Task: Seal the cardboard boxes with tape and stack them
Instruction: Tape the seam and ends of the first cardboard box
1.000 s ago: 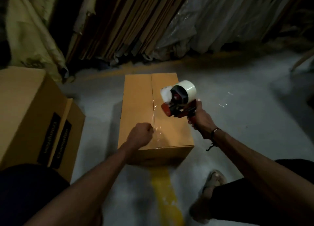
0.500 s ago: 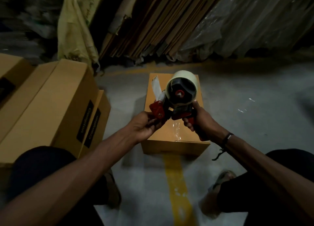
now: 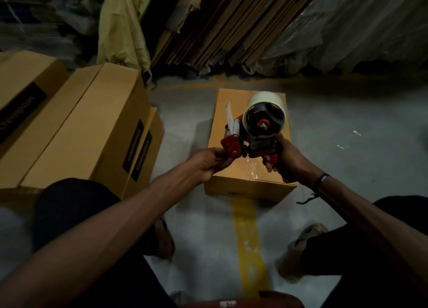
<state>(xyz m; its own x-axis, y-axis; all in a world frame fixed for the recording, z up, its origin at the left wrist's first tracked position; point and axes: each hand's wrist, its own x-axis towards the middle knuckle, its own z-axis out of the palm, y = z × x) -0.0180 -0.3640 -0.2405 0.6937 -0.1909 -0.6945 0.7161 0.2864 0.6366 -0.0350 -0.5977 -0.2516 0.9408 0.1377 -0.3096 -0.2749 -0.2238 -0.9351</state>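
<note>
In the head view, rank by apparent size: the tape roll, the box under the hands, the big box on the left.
1. Big box on the left, though it lies nearer the camera.
2. Box under the hands.
3. Tape roll.

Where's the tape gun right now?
In the head view, centre: the tape gun is held above the box on the floor, right hand gripping its handle, left hand pinching its front.

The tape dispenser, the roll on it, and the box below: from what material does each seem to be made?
Tape dispenser: likely hard plastic, red with black parts, smooth with a faint sheen; the right hand grips its handle and the left hand pinches its front. Roll: pale glossy film, probably plastic packing tape. Box: matte tan cardboard, with a shiny clear strip of tape near its front edge.
</note>
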